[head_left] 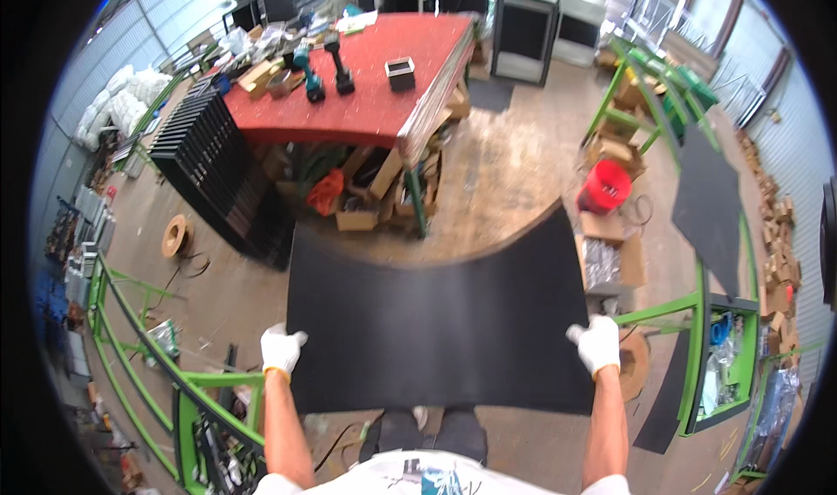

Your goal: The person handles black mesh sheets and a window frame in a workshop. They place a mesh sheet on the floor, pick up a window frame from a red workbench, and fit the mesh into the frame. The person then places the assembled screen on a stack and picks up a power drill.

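A large black flexible sheet spans the space in front of me, sagging between its two sides. My left hand, in a white work glove, grips its left edge, thumb lying over the top face. On the opposite edge my right hand, gloved the same way, holds the sheet with the thumb on top and the fingers mostly hidden. The far edge curves, with its right corner raised. Below the near edge my legs show.
A red-topped table bears two cordless drills and a small dark box. Black slatted frames lean at its left. Green metal frames stand on both sides. A red bucket and a cardboard box sit to the right.
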A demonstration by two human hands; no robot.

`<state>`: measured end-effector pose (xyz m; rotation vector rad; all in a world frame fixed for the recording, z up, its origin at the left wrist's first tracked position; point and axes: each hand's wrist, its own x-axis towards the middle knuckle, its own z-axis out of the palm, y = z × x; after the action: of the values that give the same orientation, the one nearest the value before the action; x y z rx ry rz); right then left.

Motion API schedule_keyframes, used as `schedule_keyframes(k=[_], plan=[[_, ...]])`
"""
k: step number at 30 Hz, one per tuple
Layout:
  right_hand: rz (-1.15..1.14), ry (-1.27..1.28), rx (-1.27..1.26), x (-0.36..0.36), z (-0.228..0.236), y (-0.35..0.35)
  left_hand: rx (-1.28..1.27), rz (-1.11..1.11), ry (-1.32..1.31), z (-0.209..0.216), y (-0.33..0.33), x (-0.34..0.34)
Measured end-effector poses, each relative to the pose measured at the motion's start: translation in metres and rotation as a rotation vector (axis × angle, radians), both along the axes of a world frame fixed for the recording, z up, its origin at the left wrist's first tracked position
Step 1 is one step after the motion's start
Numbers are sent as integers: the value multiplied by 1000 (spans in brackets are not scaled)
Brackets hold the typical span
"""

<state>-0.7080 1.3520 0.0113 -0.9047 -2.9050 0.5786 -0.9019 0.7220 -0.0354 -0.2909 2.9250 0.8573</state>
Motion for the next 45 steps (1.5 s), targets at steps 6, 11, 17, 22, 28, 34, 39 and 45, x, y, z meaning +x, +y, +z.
schedule_keyframes(k=[6,11,17,22,28,34,39,45], plan=[[57,-28,-7,-60,-37,18,-56,-11,-51,1,29,-20],[-3,-51,-18,-78,-26,21,-146,-27,-152,-6,29,-54],[-153,-6,-80,-91,-24,-20,-104,-81,-177,-63,3,-109],[-181,-73,-1,-116,-22,-68,-118,-151,-187,-91,-25,-152],[-165,-154,-68,-156,-60,-108,-154,-121,-194,-104,-80,-202],[-238,-182,-400,-202,-146,-143,-45,-79,-138,-144,-150,-257],[-292,-137,-643,-215,-239,-152,-220,-70,-178,-207,-211,-300],[-466,-241,-846,-180,-486,-119,-675,59,-368,-353,-269,-288]])
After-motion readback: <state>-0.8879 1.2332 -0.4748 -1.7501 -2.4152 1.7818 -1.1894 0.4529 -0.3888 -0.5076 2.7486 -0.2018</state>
